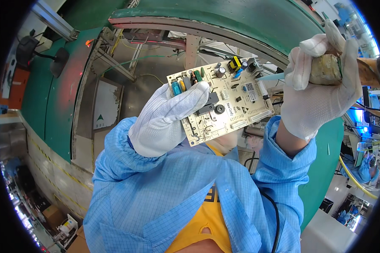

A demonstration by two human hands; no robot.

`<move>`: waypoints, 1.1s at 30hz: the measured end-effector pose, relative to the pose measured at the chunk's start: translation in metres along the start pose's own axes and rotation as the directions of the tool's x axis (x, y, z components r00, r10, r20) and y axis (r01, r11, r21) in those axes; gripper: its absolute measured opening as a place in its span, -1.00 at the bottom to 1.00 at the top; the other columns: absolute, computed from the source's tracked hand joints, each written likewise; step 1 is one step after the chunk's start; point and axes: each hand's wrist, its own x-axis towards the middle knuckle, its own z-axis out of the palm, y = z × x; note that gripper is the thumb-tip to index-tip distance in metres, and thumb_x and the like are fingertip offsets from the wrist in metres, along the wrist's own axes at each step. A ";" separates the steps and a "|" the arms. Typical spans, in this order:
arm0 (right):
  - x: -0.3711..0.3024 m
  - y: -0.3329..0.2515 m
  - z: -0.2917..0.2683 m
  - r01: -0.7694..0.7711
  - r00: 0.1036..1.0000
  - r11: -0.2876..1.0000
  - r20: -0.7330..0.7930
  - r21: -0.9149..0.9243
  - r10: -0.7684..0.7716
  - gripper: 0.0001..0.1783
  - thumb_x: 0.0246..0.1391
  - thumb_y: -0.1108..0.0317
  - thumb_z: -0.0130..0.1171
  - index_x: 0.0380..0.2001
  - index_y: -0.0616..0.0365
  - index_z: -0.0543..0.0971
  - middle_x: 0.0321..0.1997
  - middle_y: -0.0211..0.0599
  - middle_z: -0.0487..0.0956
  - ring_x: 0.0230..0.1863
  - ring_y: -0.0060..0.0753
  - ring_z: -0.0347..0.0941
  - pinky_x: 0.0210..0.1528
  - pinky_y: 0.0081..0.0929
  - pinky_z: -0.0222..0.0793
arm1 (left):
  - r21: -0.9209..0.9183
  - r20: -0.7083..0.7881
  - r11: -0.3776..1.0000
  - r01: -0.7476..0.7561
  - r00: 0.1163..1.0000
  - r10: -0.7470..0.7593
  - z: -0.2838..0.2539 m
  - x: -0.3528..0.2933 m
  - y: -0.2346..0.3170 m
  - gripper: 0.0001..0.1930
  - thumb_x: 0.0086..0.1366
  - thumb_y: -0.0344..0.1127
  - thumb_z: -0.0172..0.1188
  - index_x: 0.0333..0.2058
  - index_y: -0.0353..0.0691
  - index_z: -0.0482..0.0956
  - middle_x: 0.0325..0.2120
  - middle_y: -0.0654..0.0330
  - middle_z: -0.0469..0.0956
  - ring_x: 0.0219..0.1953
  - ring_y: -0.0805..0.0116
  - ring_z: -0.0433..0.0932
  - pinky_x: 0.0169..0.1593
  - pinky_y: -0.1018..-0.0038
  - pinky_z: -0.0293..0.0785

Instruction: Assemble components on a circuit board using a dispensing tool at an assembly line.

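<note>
A cream-coloured circuit board (236, 111) is tilted in front of my chest, its component side showing. My left hand (169, 116), in a white glove, grips the board's left edge, thumb across its face beside the capacitors and relays. My right hand (321, 80), also gloved, is raised at the right with its fingers closed around a worn, yellowish, tape-wrapped block-like tool (326, 70). A pale blue tapered tip (271, 77) runs from that hand to the board's upper right edge. Whether the tip touches the board, I cannot tell.
A green bench (223, 21) with a metal frame stretches across the far side. Another green table (325, 168) lies at the right, below my right arm. A green-topped bench (57, 105) stands at the left. A black cable (275, 219) hangs along my sleeve.
</note>
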 end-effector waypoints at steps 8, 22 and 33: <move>0.009 0.011 -0.007 0.041 0.993 0.991 0.103 0.131 -0.054 -0.44 0.40 0.02 -0.21 -0.08 0.33 0.58 -0.46 -0.30 0.59 -0.75 -0.68 0.25 -0.64 -0.64 0.14 | -0.081 -0.016 0.996 -0.040 0.999 0.039 0.002 -0.001 -0.004 -0.70 0.37 -0.27 0.21 -0.02 -0.31 0.55 -0.19 0.23 0.62 -0.15 0.50 0.62 -0.07 0.55 0.59; 0.004 0.004 -0.017 -0.034 0.971 0.956 0.236 0.290 -0.037 -0.44 0.38 -0.01 -0.19 -0.10 0.32 0.57 -0.41 -0.26 0.62 -0.77 -0.65 0.23 -0.65 -0.61 0.08 | -0.249 -0.114 0.969 -0.009 0.993 -0.020 -0.017 0.003 -0.003 -0.71 0.41 -0.29 0.12 0.02 -0.32 0.52 -0.10 0.12 0.62 -0.04 0.37 0.63 0.02 0.46 0.62; 0.002 0.006 -0.010 -0.006 1.000 0.999 -0.009 -0.038 0.006 -0.46 0.39 0.04 -0.20 -0.05 0.31 0.58 -0.38 -0.20 0.62 -0.75 -0.65 0.25 -0.64 -0.63 0.09 | -0.391 0.085 0.920 -0.037 0.993 0.076 -0.011 0.005 0.002 -0.64 0.42 -0.31 0.09 0.11 -0.38 0.44 -0.03 0.02 0.59 0.01 0.21 0.62 0.05 0.37 0.63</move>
